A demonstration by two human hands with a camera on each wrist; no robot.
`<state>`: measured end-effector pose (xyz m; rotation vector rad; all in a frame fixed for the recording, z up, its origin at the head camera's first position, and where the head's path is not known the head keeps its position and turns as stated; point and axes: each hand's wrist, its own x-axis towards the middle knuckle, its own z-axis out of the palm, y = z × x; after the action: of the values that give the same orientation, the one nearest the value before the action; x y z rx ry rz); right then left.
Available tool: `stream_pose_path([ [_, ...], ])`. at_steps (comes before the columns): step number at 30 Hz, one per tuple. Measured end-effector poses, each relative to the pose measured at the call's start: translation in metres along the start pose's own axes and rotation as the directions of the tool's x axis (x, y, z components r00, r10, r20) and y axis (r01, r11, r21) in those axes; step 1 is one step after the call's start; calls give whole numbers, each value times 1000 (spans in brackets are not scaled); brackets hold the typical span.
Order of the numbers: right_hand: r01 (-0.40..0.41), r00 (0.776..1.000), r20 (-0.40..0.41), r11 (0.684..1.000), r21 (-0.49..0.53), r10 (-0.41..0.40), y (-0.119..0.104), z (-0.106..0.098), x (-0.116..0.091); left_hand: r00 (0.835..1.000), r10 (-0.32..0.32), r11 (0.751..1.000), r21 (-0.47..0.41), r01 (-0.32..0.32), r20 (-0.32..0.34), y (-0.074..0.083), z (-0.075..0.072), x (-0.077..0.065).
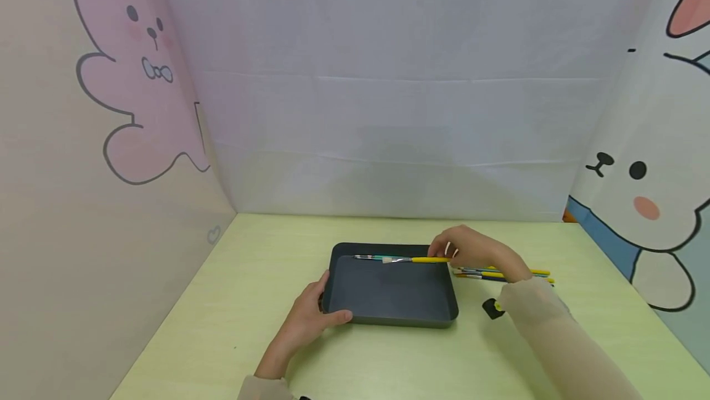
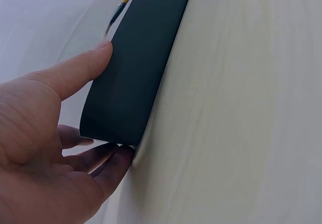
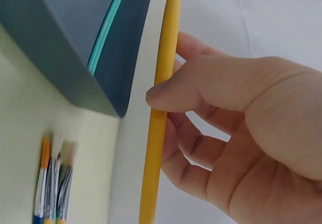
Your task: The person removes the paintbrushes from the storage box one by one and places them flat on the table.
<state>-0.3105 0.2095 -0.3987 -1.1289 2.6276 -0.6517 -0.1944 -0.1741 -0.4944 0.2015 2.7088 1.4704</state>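
A dark grey rectangular tray (image 1: 391,301) lies on the table. My left hand (image 1: 309,314) holds its near left corner, thumb along the front wall, fingers around the left side; the left wrist view shows this hand (image 2: 55,133) close up. Above the tray's far right part, my right hand (image 1: 468,247) pinches a yellow-handled paintbrush (image 1: 424,259), its pale bristles pointing left. In the right wrist view, thumb and fingers grip the yellow handle (image 3: 160,83). Inside the tray, along its far side, lies a teal-handled brush (image 3: 105,32).
Several paintbrushes (image 1: 493,275) lie bunched on the table right of the tray, partly hidden by my right wrist. Nearer, a small black object (image 1: 492,309) lies by the right sleeve. A white cloth (image 1: 388,184) hangs behind the table; printed cloths flank both sides.
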Motion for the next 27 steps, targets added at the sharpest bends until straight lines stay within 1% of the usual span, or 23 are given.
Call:
stream_pose_path([
  [3,7,1000,-17,1000,17,-7,5,0,-10,1000,1,1000,-2,-1,2,0,0,0],
  [8,-14,999,-39,999,46,16,8,-1,-24,1000,1,1000,-2,-1,2,1,-1,1],
  [13,-27,998,-53,999,41,29,12,-1,-35,1000,-5,1000,-4,5,-1,0,0,0],
  [20,-86,993,-81,994,64,91,20,0,-53,1000,-12,1000,-3,12,0,1,-1,0],
  [27,-95,987,-125,992,78,105,25,1,-72,1000,-19,1000,-3,19,-2,3,-2,-1],
])
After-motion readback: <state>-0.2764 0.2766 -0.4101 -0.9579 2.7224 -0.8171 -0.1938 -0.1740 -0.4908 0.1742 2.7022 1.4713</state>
